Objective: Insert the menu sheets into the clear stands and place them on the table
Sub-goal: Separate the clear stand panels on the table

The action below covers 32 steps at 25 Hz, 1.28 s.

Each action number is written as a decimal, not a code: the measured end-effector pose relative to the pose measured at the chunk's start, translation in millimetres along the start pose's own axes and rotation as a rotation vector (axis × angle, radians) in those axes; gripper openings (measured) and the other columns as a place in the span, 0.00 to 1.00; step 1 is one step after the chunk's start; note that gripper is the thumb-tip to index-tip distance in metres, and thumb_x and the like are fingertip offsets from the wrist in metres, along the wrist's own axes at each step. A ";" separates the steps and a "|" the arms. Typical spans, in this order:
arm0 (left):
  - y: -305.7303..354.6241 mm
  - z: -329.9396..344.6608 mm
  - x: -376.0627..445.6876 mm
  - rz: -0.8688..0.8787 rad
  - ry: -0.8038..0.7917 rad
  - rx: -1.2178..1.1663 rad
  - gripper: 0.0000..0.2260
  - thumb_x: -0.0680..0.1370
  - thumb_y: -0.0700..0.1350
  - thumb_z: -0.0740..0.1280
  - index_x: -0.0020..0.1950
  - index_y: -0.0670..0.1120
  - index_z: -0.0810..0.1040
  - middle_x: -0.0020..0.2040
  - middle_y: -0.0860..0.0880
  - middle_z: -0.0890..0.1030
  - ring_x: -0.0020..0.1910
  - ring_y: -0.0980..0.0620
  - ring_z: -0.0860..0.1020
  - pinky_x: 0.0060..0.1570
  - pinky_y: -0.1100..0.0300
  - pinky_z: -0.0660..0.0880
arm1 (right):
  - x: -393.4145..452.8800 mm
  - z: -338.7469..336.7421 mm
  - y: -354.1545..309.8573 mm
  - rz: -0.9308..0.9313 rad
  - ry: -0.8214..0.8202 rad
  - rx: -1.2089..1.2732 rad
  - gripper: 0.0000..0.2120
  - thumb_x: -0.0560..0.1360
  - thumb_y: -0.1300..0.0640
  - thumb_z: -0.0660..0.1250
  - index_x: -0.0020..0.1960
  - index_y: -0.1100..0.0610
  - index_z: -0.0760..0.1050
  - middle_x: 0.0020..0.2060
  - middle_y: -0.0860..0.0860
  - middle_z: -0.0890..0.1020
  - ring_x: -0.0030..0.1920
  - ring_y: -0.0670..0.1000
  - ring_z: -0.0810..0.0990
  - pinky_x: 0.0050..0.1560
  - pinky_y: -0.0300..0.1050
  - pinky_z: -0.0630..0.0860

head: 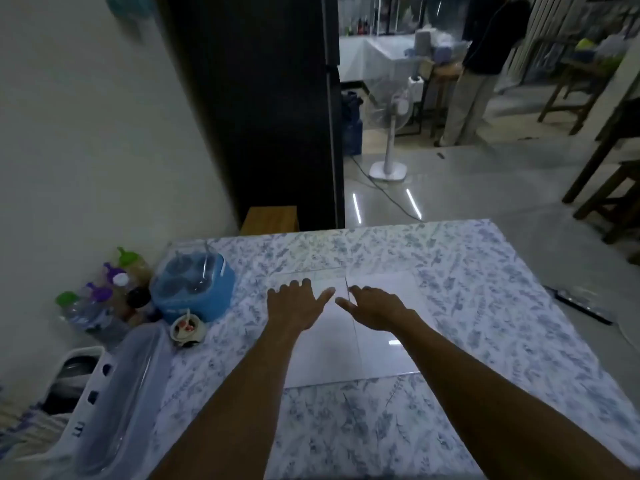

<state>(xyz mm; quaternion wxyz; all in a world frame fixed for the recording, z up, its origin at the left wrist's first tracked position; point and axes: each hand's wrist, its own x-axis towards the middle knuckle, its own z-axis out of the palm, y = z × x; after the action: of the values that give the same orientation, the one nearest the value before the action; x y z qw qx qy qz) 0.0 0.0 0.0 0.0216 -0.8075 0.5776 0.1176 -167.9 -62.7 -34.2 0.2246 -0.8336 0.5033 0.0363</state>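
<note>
Two pale flat panels lie side by side on the floral table (485,306), meeting along a thin seam. I cannot tell which is a clear stand and which a menu sheet. My left hand (298,303) rests flat, fingers spread, on the left panel (322,358). My right hand (374,308) hovers over the seam at the edge of the right panel (394,296), fingers loosely apart, holding nothing.
A blue lidded container (194,289), a small cup (187,329), several bottles (104,299) and a white basket (104,393) crowd the table's left side by the wall. Beyond the far edge stand a black cabinet (263,116), a standing fan (389,133), a person (485,64) and wooden stools (609,188).
</note>
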 end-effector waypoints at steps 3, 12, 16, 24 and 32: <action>8.2 42.6 27.2 -0.043 -0.128 -0.060 0.37 0.78 0.71 0.46 0.74 0.46 0.70 0.72 0.42 0.74 0.69 0.39 0.73 0.68 0.41 0.64 | 26.4 34.2 30.6 0.051 -0.127 0.043 0.38 0.77 0.29 0.46 0.76 0.54 0.62 0.71 0.58 0.73 0.68 0.61 0.74 0.65 0.59 0.71; -33.7 135.2 52.0 -0.459 -0.244 -0.193 0.35 0.78 0.65 0.62 0.76 0.42 0.61 0.74 0.38 0.62 0.69 0.37 0.68 0.62 0.46 0.72 | 47.3 134.0 41.5 -0.231 -0.098 -0.205 0.51 0.68 0.23 0.58 0.80 0.53 0.52 0.79 0.63 0.40 0.78 0.66 0.38 0.75 0.62 0.42; -39.5 135.8 72.3 -0.535 -0.251 -0.303 0.41 0.76 0.61 0.68 0.80 0.42 0.53 0.76 0.35 0.58 0.71 0.34 0.65 0.65 0.45 0.70 | 47.4 159.2 39.0 -0.287 -0.138 -0.269 0.58 0.65 0.25 0.65 0.80 0.53 0.41 0.75 0.64 0.33 0.75 0.69 0.33 0.73 0.65 0.38; -75.6 143.2 83.3 -0.533 -0.282 -0.495 0.38 0.78 0.55 0.68 0.79 0.40 0.54 0.72 0.33 0.68 0.68 0.33 0.72 0.67 0.45 0.71 | 45.6 165.4 38.9 -0.322 -0.140 -0.157 0.47 0.70 0.25 0.55 0.74 0.61 0.64 0.65 0.75 0.72 0.60 0.79 0.74 0.52 0.69 0.78; -93.0 110.1 67.8 -0.475 -0.155 -0.934 0.29 0.80 0.50 0.69 0.77 0.41 0.63 0.70 0.38 0.75 0.67 0.37 0.76 0.65 0.49 0.73 | 19.0 165.7 9.5 -0.467 0.065 -0.511 0.35 0.81 0.38 0.45 0.71 0.67 0.65 0.63 0.73 0.75 0.52 0.75 0.81 0.43 0.64 0.83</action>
<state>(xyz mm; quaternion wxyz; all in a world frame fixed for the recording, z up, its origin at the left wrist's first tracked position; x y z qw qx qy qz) 89.7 -13.2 -130.9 -0.2718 -0.8287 0.2615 0.4135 -139.3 -13.9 -191.4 -0.0052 -0.9563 0.2804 0.0823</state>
